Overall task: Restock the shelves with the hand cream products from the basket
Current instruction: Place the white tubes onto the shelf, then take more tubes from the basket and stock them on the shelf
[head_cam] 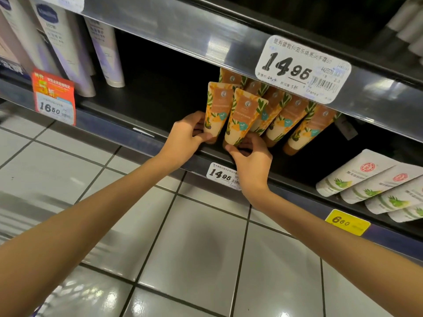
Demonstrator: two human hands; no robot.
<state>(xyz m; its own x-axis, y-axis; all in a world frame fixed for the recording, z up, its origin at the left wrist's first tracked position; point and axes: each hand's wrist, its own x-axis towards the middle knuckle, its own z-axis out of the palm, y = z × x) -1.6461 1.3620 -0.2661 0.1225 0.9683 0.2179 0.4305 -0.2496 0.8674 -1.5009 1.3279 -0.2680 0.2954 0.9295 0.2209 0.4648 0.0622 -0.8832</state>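
Observation:
Several orange hand cream tubes with leaf prints stand cap-down on a dark shelf (160, 92). My left hand (187, 136) grips the base of the leftmost tube (217, 110). To its right, my right hand (250, 160) pinches the cap end of the second tube (242, 117). More tubes of the same kind (295, 120) stand in a row to the right and behind. The basket is not in view.
Tall white and lilac tubes (105, 49) stand at the shelf's left end. White tubes with green aloe prints (375, 186) lie at the lower right. Price tags (302, 69) hang on the shelf edges. Grey tiled floor (183, 248) lies below.

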